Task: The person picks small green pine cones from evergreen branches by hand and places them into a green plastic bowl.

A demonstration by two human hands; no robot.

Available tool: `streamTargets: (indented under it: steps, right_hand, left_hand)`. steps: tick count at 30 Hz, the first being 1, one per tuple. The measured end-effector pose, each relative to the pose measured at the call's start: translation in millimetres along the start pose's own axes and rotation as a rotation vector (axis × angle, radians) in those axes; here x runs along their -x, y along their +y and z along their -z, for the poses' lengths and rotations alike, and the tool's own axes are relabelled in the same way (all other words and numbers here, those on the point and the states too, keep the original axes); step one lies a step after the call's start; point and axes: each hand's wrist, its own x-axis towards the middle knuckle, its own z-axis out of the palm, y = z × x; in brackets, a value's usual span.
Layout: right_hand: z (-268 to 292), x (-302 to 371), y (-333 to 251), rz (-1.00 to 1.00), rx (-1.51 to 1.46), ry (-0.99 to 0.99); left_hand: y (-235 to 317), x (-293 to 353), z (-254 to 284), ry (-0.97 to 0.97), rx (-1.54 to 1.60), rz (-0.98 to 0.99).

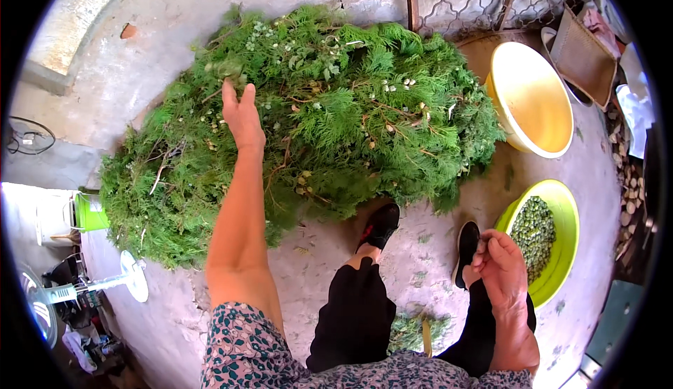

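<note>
A large heap of green conifer branches point(329, 130) with small pale cones spreads over the floor before me. At its left part my left hand point(244, 119) reaches out, thumb and fingers apart, close to a motion-blurred green sprig point(228, 69). My right hand point(503, 270) is curled in a pinch above my right shoe, just left of a yellow-green basin point(566, 256). Whatever sits between those fingertips is too small to make out. Many small round green cones point(534, 238) fill part of that basin.
Behind it stands a larger yellow basin point(536, 98), tilted. A brown basket point(582, 56) leans by the metal lattice point(463, 0). To the left are a white pedestal fan point(133, 277) and a lime-green bucket point(91, 212). Some green clippings point(413, 331) lie between my legs.
</note>
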Motion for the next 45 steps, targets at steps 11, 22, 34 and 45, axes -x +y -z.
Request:
streamTargets:
  steps: [11,22,34,45]
  right_hand:
    - [-17.1,-39.8,3.3,0.346,0.052,0.004]
    - [29.5,-12.8,-41.5,0.579,0.137,-0.139]
    - [69.4,2.7,-59.2,0.476,0.252,-0.008]
    - [74.4,6.3,-62.8,0.489,0.174,-0.046]
  left_hand:
    - [94.9,170.5,-43.4,-0.516,0.663,0.336]
    - [100.9,282.5,-118.6,-0.613,0.436,0.474]
    - [103.4,310.8,-148.9,-1.062,0.112,0.541]
    - [100.8,316.1,-157.5,-1.168,0.147,0.823]
